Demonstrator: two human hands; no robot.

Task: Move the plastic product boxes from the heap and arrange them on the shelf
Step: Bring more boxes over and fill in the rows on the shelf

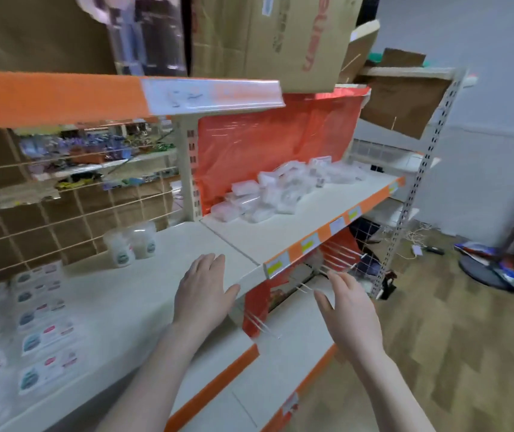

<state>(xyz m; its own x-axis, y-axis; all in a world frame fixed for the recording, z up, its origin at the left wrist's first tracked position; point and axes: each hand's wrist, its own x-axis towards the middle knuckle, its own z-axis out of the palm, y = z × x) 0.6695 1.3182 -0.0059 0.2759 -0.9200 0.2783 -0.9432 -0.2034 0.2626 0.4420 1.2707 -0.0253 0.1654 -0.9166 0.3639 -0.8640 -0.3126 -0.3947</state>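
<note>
Head view: your left hand (pixel 203 294) lies flat, fingers straight, over the front of the shelf (pixel 283 235); your right hand (pixel 351 310) hovers just off its edge, fingers spread, holding nothing. The heap of plastic boxes (pixel 283 190) sits against the orange backing (pixel 268 141), well apart from both. Judged step: approach, nothing picked yet. Next, reach forward and right to grip one box.
</note>
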